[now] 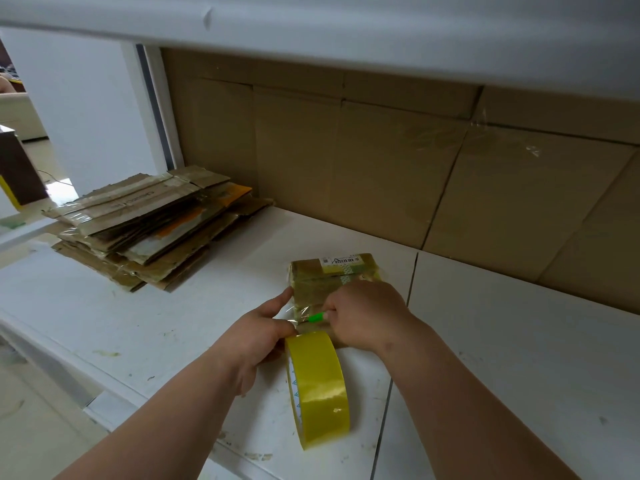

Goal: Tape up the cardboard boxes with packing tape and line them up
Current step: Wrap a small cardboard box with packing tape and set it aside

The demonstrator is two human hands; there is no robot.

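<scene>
In the head view, a small cardboard box (332,278) is lying on the white counter (173,323) just right of the frame's centre, its barcode label facing up at the far end. The left hand (258,336) is gripping the roll of yellow packing tape (317,386) at its upper edge, thumb stretched toward the box's left side, and is standing the roll on edge just below the box. That is probably to keep the clear strip (296,315) pulled tight between roll and box. The right hand (363,315) is resting over the near right part of the box, fingers curled around a small green cutter (317,317) whose tip is touching the stretched strip. This looks like the moment of severing the tape once the seam is covered.

Both hands are working close together, almost meeting over the box's near end, with the box directly above them in the frame and partly hidden under the right hand.

At the middle left of the frame a stack of flattened cardboard boxes (149,223) is sitting well apart from the hands. These are presumably waiting their turn. Large cardboard sheets (381,161) are lining the back under a white shelf (311,19).
</scene>
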